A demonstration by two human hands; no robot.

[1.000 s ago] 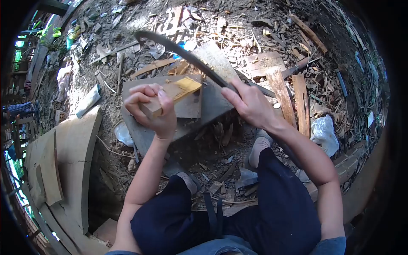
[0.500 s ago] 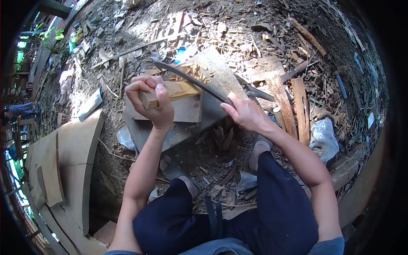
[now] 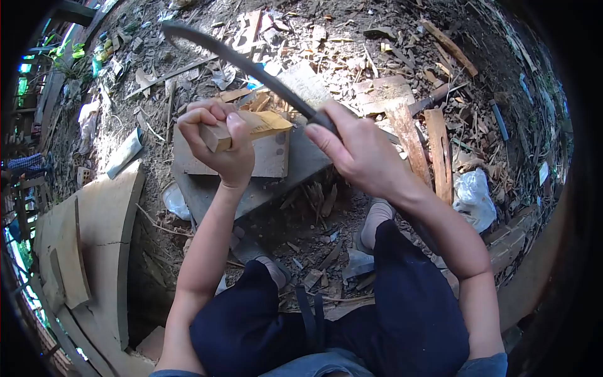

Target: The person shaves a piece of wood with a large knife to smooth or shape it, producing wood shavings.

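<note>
My left hand [image 3: 218,139] is closed around the near end of a wooden block [image 3: 259,123], whose far end is cut to a fresh yellow slope. The block is held tilted over a flat board [image 3: 267,162], which lies on a larger grey slab [image 3: 308,164]. My right hand [image 3: 361,144] grips the handle of a machete [image 3: 251,70]. Its long dark blade is raised above the block and points to the upper left, apart from the wood. Pale wood chips [image 3: 270,102] lie just beyond the block.
A big curved plank [image 3: 103,226] leans at the left. Split wood pieces [image 3: 438,154], another tool with a wooden handle [image 3: 433,97] and a clear plastic bag [image 3: 474,198] lie at the right. Wood scraps and litter cover the dirt ground.
My right hand has lifted the machete up from the block, nearer to the camera. My left hand still holds the block in about the same place.
</note>
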